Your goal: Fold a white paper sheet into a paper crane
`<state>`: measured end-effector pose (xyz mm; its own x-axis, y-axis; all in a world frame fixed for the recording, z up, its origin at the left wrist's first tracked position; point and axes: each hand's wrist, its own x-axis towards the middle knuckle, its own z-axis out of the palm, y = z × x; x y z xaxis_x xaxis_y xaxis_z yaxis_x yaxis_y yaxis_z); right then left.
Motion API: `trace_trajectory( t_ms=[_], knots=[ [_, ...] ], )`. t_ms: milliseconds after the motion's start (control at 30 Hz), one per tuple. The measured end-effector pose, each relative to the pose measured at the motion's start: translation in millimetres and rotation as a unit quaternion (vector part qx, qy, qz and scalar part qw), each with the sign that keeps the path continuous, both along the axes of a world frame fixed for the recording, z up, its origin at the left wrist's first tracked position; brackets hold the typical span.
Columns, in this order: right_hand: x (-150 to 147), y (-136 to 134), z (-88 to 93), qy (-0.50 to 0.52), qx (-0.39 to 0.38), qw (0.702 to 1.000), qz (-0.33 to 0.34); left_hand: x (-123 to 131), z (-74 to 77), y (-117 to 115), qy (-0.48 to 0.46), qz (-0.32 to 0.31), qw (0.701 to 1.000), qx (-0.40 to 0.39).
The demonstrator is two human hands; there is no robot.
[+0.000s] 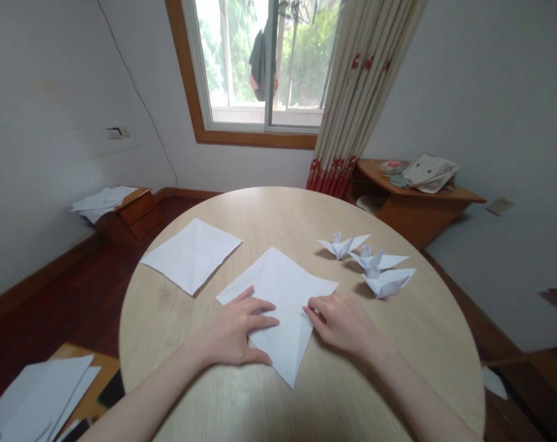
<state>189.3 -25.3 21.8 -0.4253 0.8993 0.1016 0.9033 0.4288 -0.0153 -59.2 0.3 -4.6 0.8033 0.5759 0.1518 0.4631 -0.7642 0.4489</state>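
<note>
A white sheet of paper [278, 276] lies on the round table in front of me, one corner pointing toward me. Its lower right edge is folded inward as a narrow flap. My left hand [242, 325] rests on the sheet's left part with fingers spread, pressing it flat. At the sheet's right edge, my right hand [336, 316] has its fingers curled in a pinch on the paper near the top of the flap. Three folded paper cranes [389, 281] stand on the table just beyond my right hand.
Another creased square sheet [193, 255] lies at the left of the round table [278, 205]. More paper [43, 393] is stacked on a low surface at lower left, beside a dark flat object [111, 390]. A wooden desk [416, 187] with a cloth bag [430, 172] stands at back right.
</note>
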Motion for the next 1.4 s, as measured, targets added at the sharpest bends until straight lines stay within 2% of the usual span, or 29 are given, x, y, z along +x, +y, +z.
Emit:
trace_trajectory(
  t_ms=[233, 667, 800, 967, 1067, 1167, 1267, 1400],
  knots=[
    [-1.8, 2.6, 6.0, -0.039, -0.073, 0.995, -0.057, -0.2, 3.0, -1.6, 0.005, 0.004, 1.000, -0.008],
    [-1.3, 4.3, -2.5, -0.041, -0.083, 0.992, -0.080, -2.7, 8.8, -2.3, 0.023, 0.008, 0.999, -0.036],
    [-4.9, 3.0, -5.0, -0.024, -0.083, 0.995, -0.052, -1.1, 10.2, -4.2, 0.028, 0.008, 0.999, -0.038],
    [-7.4, -2.4, -11.6, 0.039, -0.084, 0.995, 0.027, 0.2, 12.3, -6.1, 0.021, 0.003, 0.999, -0.037],
    [-11.0, -13.7, -11.8, 0.092, -0.091, 0.989, 0.065, 0.5, 15.7, -7.2, 0.023, 0.003, 0.999, -0.039],
    [-16.0, -33.4, -11.3, 0.092, -0.087, 0.988, 0.083, 1.1, 19.8, -8.8, 0.033, 0.004, 0.998, -0.047],
    [-18.2, -55.8, -20.7, 0.084, -0.056, 0.992, 0.073, 1.9, 22.0, -10.5, 0.043, 0.003, 0.998, -0.050],
    [-17.4, -77.2, -54.7, 0.058, 0.039, 0.994, 0.085, 2.6, 21.0, -13.0, 0.038, -0.009, 0.999, -0.027]
  ],
)
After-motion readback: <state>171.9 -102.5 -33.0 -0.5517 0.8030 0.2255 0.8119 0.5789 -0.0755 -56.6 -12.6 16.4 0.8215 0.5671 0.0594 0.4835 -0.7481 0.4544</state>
